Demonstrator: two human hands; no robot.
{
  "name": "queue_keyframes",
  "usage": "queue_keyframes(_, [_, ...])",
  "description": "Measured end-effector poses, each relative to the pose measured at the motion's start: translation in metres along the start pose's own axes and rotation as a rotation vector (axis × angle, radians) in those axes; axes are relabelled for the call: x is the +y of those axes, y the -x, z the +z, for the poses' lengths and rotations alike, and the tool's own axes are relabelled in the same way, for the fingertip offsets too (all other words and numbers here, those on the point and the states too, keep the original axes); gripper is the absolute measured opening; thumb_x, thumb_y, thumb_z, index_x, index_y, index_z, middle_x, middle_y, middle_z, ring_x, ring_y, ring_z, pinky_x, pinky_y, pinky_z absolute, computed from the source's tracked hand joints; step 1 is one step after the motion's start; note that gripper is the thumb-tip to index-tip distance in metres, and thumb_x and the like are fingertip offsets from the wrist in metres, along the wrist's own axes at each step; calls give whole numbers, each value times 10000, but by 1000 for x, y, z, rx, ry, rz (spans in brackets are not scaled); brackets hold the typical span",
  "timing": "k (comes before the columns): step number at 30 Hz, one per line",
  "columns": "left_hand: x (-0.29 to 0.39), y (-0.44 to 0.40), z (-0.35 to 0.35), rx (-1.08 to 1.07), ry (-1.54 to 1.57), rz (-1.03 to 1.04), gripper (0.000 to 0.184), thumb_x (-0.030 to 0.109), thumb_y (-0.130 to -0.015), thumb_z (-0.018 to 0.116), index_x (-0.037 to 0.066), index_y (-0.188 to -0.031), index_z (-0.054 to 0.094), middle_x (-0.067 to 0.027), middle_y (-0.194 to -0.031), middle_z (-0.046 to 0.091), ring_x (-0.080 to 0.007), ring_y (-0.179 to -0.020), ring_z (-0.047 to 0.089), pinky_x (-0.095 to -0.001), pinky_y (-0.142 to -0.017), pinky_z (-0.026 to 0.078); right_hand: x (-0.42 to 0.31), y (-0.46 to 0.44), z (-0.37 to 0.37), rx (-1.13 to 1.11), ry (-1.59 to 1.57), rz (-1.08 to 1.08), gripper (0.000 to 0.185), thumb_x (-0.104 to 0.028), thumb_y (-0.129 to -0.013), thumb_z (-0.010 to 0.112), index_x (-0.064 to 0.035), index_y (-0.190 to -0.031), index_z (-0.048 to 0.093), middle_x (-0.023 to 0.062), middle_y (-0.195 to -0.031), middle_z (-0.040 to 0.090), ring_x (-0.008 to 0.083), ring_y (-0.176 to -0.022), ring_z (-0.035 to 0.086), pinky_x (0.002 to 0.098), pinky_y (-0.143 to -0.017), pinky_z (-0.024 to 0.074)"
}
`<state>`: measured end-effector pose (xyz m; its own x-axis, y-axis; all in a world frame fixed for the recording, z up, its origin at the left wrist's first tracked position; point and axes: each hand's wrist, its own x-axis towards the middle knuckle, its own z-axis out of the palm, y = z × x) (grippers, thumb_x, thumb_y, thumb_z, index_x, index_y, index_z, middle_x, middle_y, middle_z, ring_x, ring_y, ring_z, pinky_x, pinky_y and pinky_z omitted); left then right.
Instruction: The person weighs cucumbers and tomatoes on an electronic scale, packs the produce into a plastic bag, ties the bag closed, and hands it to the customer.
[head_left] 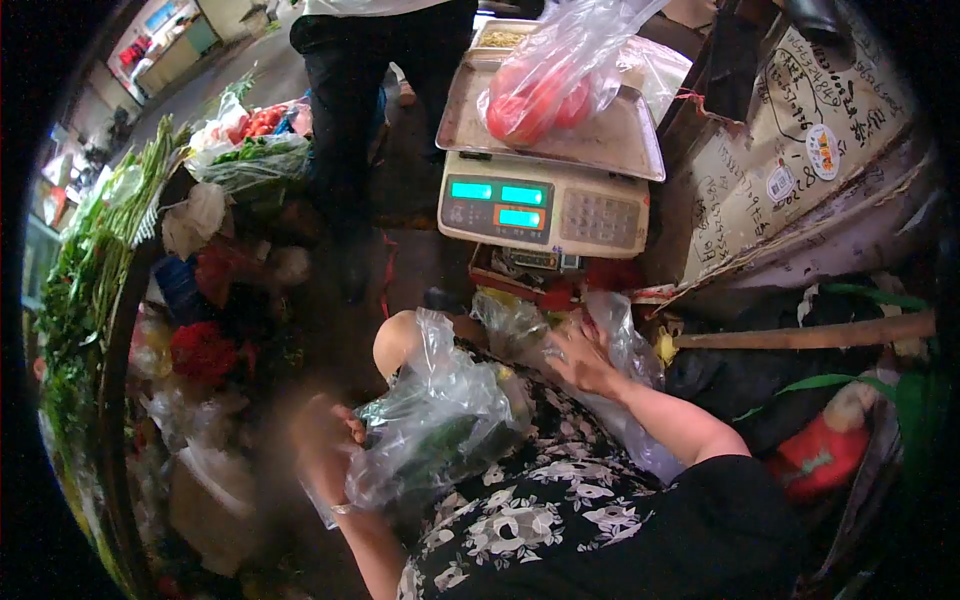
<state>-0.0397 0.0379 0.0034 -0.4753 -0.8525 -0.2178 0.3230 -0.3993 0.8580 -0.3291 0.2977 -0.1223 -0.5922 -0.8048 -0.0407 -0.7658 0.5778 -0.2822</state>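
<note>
A clear plastic bag (440, 400) with something dark green inside lies across my lap. At its left edge is my left hand (325, 435), smeared by motion; its fingers curl near the plastic, but their grip cannot be made out. My right hand (582, 357) rests among more clear plastic (630, 345) in front of the scale, fingers stretched out and partly apart. A digital scale (545, 205) with lit green displays stands ahead. On its metal tray (630, 150) sits a clear bag of red, tomato-like produce (535, 105).
A person in dark trousers (345, 110) stands beyond the scale. Long green vegetables (90, 260) line the left side, with bagged produce (250, 150) behind. At right are a cardboard sheet (790, 150) with handwriting, a wooden stick (800, 338) and a red bag (820, 455).
</note>
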Motion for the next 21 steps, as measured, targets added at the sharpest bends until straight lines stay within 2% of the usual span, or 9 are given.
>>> queue_keyframes(1, [0,1,2,3,1,0,314,281,-961,531,37,-1158,553,-85,-789,604,-159,-612,539,-261,-522,430,7,13,19,-51,13,117,356,-282,-869,596,-106,-1178,591,122,-1133,589,300,-1090,529,453,-933,364])
queue_keyframes(2, [0,3,5,21,-12,16,316,284,-960,534,37,-1156,552,-86,-785,603,-159,-607,536,-259,-518,426,16,16,32,-53,14,116,356,-282,-869,596,-106,-1178,591,122,-1133,589,300,-1090,529,453,-933,364])
queue_keyframes(5, [3,5,9,26,-37,30,319,290,-958,537,35,-1150,551,-88,-778,602,-158,-598,528,-255,-514,419,65,56,72,-299,-250,45,348,-264,-849,603,-95,-1153,601,150,-1046,618,325,-1004,571,427,-858,420])
queue_keyframes(9, [2,2,6,31,-38,4,318,292,-960,532,35,-1145,547,-92,-772,596,-152,-592,514,-248,-512,410,109,42,116,-633,-607,-56,337,-239,-823,612,-80,-1119,614,187,-930,657,359,-890,628,392,-759,496])
queue_keyframes(11, [3,3,8,35,-52,-15,317,290,-961,530,35,-1147,544,-93,-772,596,-151,-588,509,-248,-512,408,67,-2,40,-246,-323,-104,280,-196,-811,615,-70,-1059,640,169,-963,667,329,-908,643,388,-778,502])
queue_keyframes(13, [4,2,11,42,-58,-26,316,289,-963,528,35,-1150,541,-94,-773,596,-150,-585,504,-248,-511,406,62,-34,26,-74,-515,215,253,-178,-799,629,-43,-1012,651,171,-951,674,315,-885,656,391,-769,506])
queue_keyframes(15, [4,2,10,37,-56,-10,312,283,-964,528,35,-1152,534,-92,-768,591,-155,-591,520,-256,-517,420,68,-62,18,177,-478,246,273,-202,-810,643,-22,-1015,651,173,-958,677,295,-864,668,395,-766,507])
queue_keyframes(18, [4,1,10,53,-48,22,304,272,-966,526,31,-1151,529,-91,-768,590,-161,-605,543,-260,-519,438,79,-88,14,177,-530,358,278,-199,-836,636,-17,-1046,651,165,-979,683,284,-879,672,391,-774,507])
queue_keyframes(21, [5,1,10,24,-46,13,305,265,-969,520,21,-1153,516,-95,-778,596,-166,-616,562,-260,-515,451,58,-93,-6,152,-511,271,268,-175,-864,618,-17,-1080,646,163,-985,685,257,-874,676,366,-763,511])
